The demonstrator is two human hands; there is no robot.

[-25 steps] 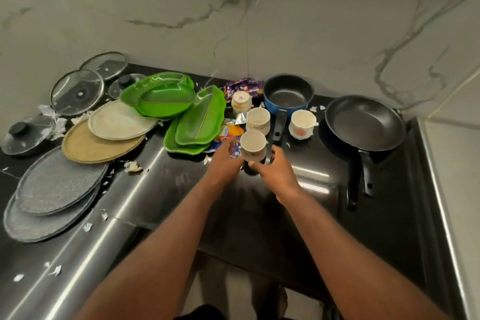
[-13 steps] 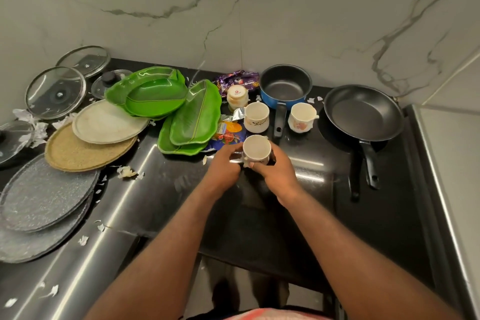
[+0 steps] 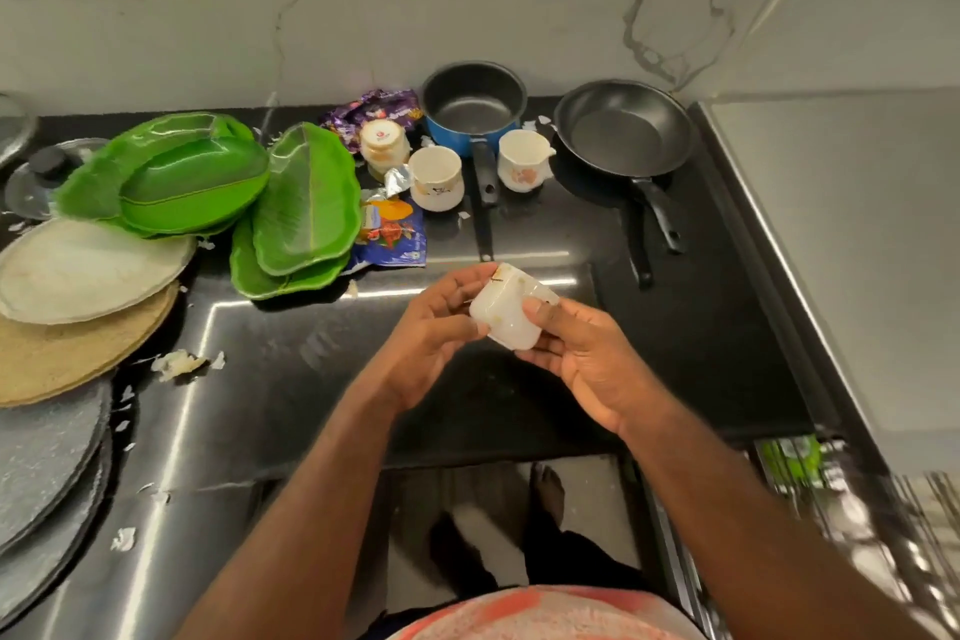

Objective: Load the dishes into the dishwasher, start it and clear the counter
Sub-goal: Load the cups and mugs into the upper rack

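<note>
**Desk:** What was recorded in the head view?

**Caption:** A white cup (image 3: 511, 314) was pictured tipped on its side, held above the black counter (image 3: 291, 379) near its front edge. It was grasped from both ends. The fingers of the left hand (image 3: 431, 327) were curled at the rim end. The thumb of the right hand (image 3: 582, 359) was pressed on the cup's wall, with its fingers underneath.

**Desk:** What could have gone wrong?

**Caption:** Brown marks were seen at the rim, so any dregs inside could have been spilled onto the counter by the tilt. The glazed wall was judged slippery. The cup could have been dropped on the hard top, or on the floor below, had one hand been loosened before the other's grip was sure.

**Desk:** And around it?

**Caption:** A second cup (image 3: 435, 177), a third cup (image 3: 521, 160), a blue saucepan (image 3: 472, 107) and a frying pan (image 3: 626, 130) stood at the back. Green plates (image 3: 306, 203) were stacked loosely to the left. A wire rack (image 3: 883, 499), taken to be the dishwasher's, was glimpsed blurred at lower right. The cup could have been knocked against the counter's edge on the way there.
</note>
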